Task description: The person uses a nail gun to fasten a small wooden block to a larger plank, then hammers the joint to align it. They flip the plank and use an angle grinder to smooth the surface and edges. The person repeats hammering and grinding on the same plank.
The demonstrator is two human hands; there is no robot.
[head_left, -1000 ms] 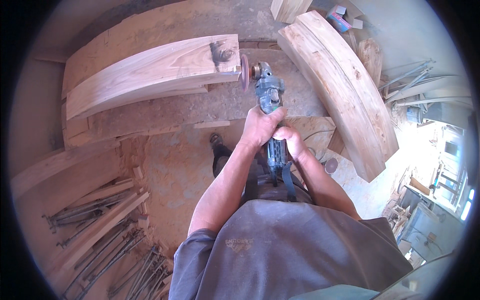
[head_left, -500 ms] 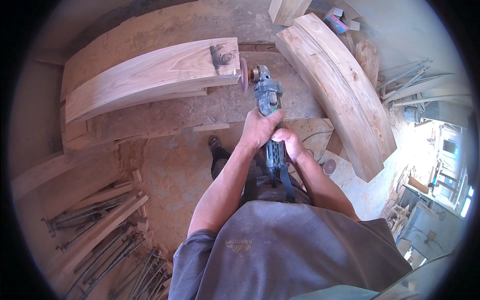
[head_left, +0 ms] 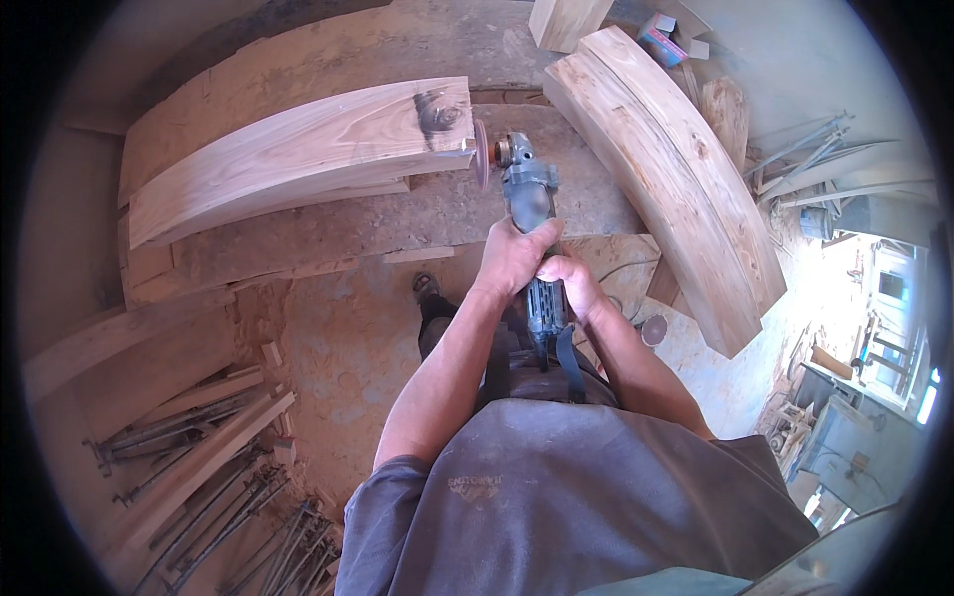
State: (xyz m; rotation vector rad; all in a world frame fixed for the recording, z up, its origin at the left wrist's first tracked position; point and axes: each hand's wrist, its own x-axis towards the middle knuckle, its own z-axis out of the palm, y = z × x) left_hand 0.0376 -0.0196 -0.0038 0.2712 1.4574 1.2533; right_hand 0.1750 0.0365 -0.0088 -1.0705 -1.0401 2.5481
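Note:
An angle grinder (head_left: 534, 189) points away from me, its body held in both hands. My left hand (head_left: 510, 256) wraps round the housing just behind the gear head. Closer to me, my right hand (head_left: 572, 278) is closed round the rear part of the body. The sanding disc (head_left: 482, 155) stands on edge at the right end of a curved wooden beam (head_left: 308, 149), at or touching its end face; I cannot tell which. A dark knot marks the beam near that end. The beam lies on a dusty workbench (head_left: 348, 223).
Another thick curved beam (head_left: 666, 179) lies slantwise at the right, overhanging the bench. Wood blocks (head_left: 566, 22) and a small open box (head_left: 664, 42) sit behind it. Metal clamps (head_left: 224, 517) and boards fill the lower left floor. A loose disc (head_left: 654, 330) lies right of my arm.
The grinder's head and disc appear shifted very slightly, and the view has moved a little. Both hands keep their grip on the grinder.

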